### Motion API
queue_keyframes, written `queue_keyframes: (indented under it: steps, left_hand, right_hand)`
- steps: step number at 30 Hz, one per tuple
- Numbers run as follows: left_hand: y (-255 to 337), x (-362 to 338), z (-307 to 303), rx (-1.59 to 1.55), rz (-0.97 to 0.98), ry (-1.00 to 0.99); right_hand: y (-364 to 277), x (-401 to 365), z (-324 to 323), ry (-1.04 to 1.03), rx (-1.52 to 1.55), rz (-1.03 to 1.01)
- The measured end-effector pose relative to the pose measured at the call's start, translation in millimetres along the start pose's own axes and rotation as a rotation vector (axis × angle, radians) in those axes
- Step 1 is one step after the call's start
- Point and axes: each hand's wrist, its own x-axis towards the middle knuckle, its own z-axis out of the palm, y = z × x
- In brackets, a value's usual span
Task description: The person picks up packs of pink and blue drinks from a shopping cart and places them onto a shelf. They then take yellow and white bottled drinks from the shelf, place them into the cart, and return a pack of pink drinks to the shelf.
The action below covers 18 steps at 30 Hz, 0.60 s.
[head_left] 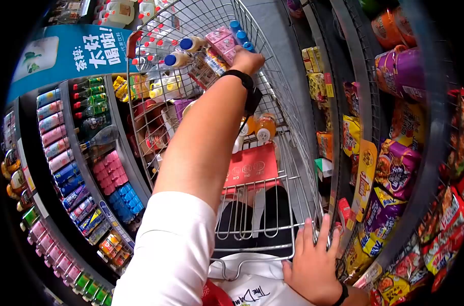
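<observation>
My left hand [247, 61] reaches to the far end of the wire shopping cart [297, 196]. Its fingers are curled beside a pink carton pack [222, 43] and blue-capped bottles [241, 36]; what they grip is hidden. White bottles with dark blue caps [178, 58] stand left of the pack. Orange drink bottles [265, 127] sit lower in the cart, above the red panel [252, 166]. My right hand [313, 260] has its fingers spread at the near right corner of the cart and holds nothing. Both wrists wear black bands.
Drink shelves [69, 168] with cans and bottles line the left side. A blue sign [104, 46] hangs at upper left. Shelves of bagged and cup foods [395, 168] stand close on the right. Grey floor [288, 51] shows between cart and right shelf.
</observation>
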Motion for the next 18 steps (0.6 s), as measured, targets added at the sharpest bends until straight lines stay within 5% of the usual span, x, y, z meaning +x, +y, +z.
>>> queue_keyframes:
  steps: [5,10,13,18]
  left_hand:
    - [-23.5,12.2,8.3,-0.284,-0.012,-0.083]
    - [-70.9,-11.7,-66.9,-0.781,-0.022,-0.528]
    - [-39.7,-86.3,-159.8,-0.862,-0.347,-0.715]
    - [-48.3,-248.2,-300.3,-0.687,-0.091,-0.510]
  right_hand:
    - [1.3,-3.4,9.8,0.055,-0.022,-0.002]
    - [-3.0,-6.9,-2.5,0.050,-0.075,0.002]
    - [-2.4,-7.0,5.9,0.052,-0.067,0.004]
    - [-4.6,-9.3,7.0,0.111,-0.032,-0.022]
